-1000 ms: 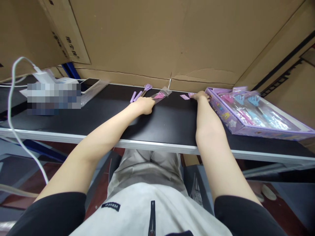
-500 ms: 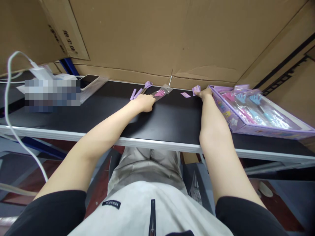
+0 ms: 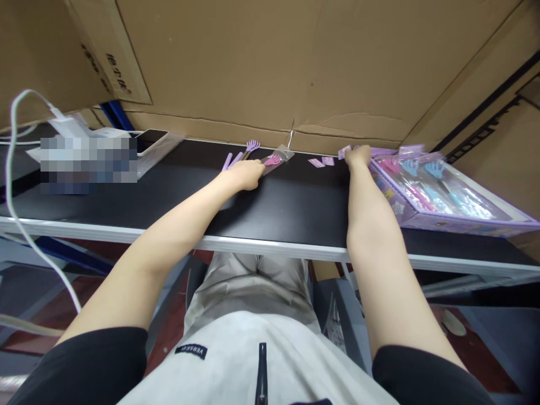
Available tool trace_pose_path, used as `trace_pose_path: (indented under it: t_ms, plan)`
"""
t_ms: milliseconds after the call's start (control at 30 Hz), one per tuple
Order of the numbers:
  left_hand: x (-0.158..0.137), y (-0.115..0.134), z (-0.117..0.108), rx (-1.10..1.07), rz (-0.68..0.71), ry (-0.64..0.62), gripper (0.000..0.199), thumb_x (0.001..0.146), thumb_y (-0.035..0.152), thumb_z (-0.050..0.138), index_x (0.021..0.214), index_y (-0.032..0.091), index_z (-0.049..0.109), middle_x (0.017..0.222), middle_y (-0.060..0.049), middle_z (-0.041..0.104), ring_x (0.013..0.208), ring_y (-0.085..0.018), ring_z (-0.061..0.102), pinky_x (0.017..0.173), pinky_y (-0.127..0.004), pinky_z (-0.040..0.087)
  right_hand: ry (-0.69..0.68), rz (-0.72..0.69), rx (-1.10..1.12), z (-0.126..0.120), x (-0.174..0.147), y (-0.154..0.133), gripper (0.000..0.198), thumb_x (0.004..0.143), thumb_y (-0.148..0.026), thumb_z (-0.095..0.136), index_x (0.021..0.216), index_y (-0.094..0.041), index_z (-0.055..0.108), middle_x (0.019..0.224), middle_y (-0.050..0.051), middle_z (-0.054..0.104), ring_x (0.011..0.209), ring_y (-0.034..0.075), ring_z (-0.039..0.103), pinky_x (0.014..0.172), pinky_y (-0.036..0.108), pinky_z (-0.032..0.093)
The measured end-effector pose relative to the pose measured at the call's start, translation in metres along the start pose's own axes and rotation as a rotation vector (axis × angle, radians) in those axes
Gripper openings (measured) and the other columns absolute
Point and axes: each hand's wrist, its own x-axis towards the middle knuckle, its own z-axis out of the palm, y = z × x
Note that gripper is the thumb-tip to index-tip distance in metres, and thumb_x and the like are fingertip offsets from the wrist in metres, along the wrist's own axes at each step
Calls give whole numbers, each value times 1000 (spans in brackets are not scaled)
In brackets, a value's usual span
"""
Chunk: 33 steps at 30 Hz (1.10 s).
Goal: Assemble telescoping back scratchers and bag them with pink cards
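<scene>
My left hand (image 3: pixel 248 173) is closed around a pink back scratcher (image 3: pixel 273 160) in a clear plastic sleeve, its claw end sticking out past the fingers. Behind that hand lie purple back scratchers (image 3: pixel 253 145), their handles partly covered by it. My right hand (image 3: pixel 358 156) pinches a small pink-purple card (image 3: pixel 343 152) just left of the display box. Two more little cards, one (image 3: pixel 316 163) slightly left of the other (image 3: pixel 328 161), rest flat on the black tabletop (image 3: pixel 291 202).
A purple display box (image 3: pixel 468 224) at the right holds several bagged back scratchers (image 3: pixel 434 169) in pink and blue. At left are a phone (image 3: pixel 149 140), a plastic bag (image 3: pixel 162 154) and a white cable (image 3: pixel 14 169). Cardboard (image 3: pixel 261 67) walls the back edge.
A second small card now lies beside the first on the table. My right hand has shifted slightly right and holds a card. My left hand stays on the pink back scratcher.
</scene>
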Motion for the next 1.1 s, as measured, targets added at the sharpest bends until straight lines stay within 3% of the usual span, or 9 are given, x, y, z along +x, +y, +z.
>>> trace_pose_path:
  t_ms: [100, 233, 367, 433, 600, 733, 867, 967, 1100]
  plan:
    - [6, -5, 7, 23, 22, 61, 58, 99, 8, 48, 155, 8, 64, 156, -22, 60, 146, -36, 60, 126, -49, 47, -32, 74, 15, -16, -10, -15, 30, 102, -11, 63, 129, -2, 74, 145, 31, 70, 145, 36, 66, 119, 47, 54]
    - [15, -12, 14, 43, 5, 62, 55, 100, 9, 47, 151, 6, 68, 153, -25, 63, 151, -37, 55, 130, -51, 42, -59, 26, 77, -28, -23, -31, 24, 101, -8, 61, 120, -7, 77, 144, 27, 72, 144, 32, 67, 122, 42, 51]
    - [21, -23, 17, -21, 42, 70, 65, 91, 4, 54, 151, 22, 72, 153, -14, 69, 148, -34, 61, 132, -56, 39, -16, -22, 160, -22, -33, -31, 6, 97, -13, 69, 96, -14, 74, 125, 20, 79, 128, 30, 75, 116, 41, 55]
    - [24, -29, 19, -69, 64, 95, 70, 87, 5, 58, 151, 29, 73, 154, -10, 71, 145, -33, 63, 132, -56, 40, -22, -34, 192, -17, -36, -27, 8, 96, -15, 70, 88, -17, 71, 115, 17, 81, 120, 30, 77, 112, 44, 57]
    - [32, -40, 23, -124, 110, 141, 73, 81, 6, 61, 148, 30, 75, 154, -5, 73, 143, -28, 67, 131, -47, 42, -90, -119, 215, -10, -50, -34, 11, 90, -14, 67, 81, -19, 67, 101, 13, 79, 109, 30, 76, 109, 48, 58]
    - [31, -39, 22, -169, 127, 151, 75, 79, 5, 59, 148, 27, 76, 152, -5, 74, 142, -25, 68, 125, -35, 47, -226, -257, 246, -10, -71, -55, 9, 88, -17, 72, 81, -17, 67, 90, 9, 73, 102, 26, 72, 103, 42, 59]
    - [27, -34, 17, -206, 134, 135, 74, 79, 5, 58, 147, 25, 77, 151, -5, 75, 140, -23, 69, 120, -29, 50, -401, -296, 188, -9, -93, -70, 14, 84, -19, 79, 80, -19, 65, 81, 3, 68, 95, 23, 69, 100, 39, 59]
    - [26, -32, 16, -195, 137, 128, 72, 81, 3, 56, 146, 26, 78, 152, -4, 75, 141, -22, 68, 120, -28, 49, -402, -320, 82, -7, -100, -72, 19, 84, -12, 78, 76, -20, 62, 85, 7, 70, 103, 26, 70, 106, 40, 57]
    - [27, -32, 16, -201, 140, 126, 71, 81, 2, 57, 145, 24, 78, 154, -5, 73, 144, -24, 66, 122, -30, 48, -354, -382, -10, -3, -99, -67, 20, 87, -4, 71, 78, -20, 62, 110, 16, 72, 126, 34, 68, 119, 48, 51]
